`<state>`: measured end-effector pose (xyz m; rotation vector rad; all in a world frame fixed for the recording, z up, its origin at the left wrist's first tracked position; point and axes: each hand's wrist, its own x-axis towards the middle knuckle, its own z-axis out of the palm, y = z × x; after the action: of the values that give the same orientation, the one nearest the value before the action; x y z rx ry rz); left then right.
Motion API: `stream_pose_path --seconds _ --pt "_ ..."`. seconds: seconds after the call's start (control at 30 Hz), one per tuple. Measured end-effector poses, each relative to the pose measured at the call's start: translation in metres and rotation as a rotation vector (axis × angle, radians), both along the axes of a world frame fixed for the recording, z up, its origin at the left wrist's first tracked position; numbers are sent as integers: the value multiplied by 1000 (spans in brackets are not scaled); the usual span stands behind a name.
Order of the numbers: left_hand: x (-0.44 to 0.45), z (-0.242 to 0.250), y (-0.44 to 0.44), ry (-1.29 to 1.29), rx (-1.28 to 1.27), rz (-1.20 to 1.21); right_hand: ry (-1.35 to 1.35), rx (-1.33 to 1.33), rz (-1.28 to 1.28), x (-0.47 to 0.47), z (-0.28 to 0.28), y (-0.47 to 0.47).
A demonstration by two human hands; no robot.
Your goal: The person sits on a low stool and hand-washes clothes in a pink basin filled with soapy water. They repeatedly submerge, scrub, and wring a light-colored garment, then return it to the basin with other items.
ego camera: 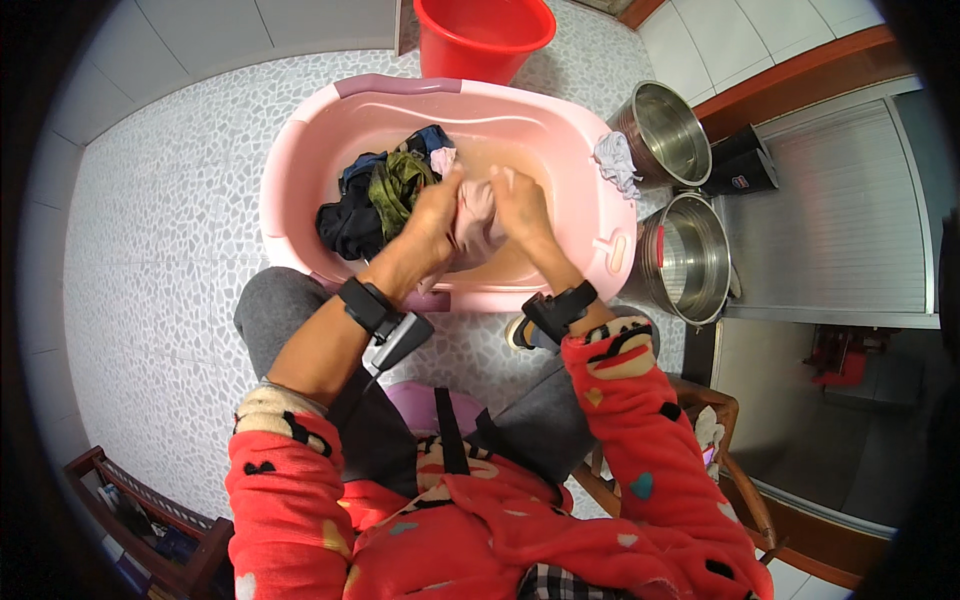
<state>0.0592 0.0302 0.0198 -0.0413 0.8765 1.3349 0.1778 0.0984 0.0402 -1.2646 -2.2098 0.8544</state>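
My left hand (435,214) and my right hand (521,202) both grip a light pink cloth (474,217), stretched between them over a pink plastic tub (577,127). Murky, brownish water (536,161) lies in the bottom of the tub. Left of my hands is a heap of wet clothes: a black garment (349,225), an olive-green one (401,184) and a dark blue one (429,139). A small pale pink piece of fabric (443,159) shows just beyond my left hand. Blur hides the exact finger positions.
A crumpled white cloth (616,161) hangs over the tub's right rim. Two stainless steel pots (670,135) stand to the right, by black rubber boots (742,165). Behind the tub is a red plastic bucket (487,52). A wooden chair (727,412) stands at lower right.
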Motion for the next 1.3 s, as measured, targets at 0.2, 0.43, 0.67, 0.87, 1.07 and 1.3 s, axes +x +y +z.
stream_pose_path --seconds 0.2,0.43,0.67,0.87,1.07,1.3 --pt "-41 3 3 178 29 -138 651 -1005 -60 24 0 24" --pt "-31 0 -11 848 38 -90 926 -1220 -35 43 2 31" --pt "-11 3 -26 1587 350 -378 1083 -1385 -69 50 8 42" --pt "8 -1 -18 1730 397 -180 1253 -1518 144 53 20 35" --pt "-19 6 -8 1229 261 -158 811 -704 -129 64 35 43" --pt "-38 16 -10 517 -257 -189 308 -368 376 80 49 37"
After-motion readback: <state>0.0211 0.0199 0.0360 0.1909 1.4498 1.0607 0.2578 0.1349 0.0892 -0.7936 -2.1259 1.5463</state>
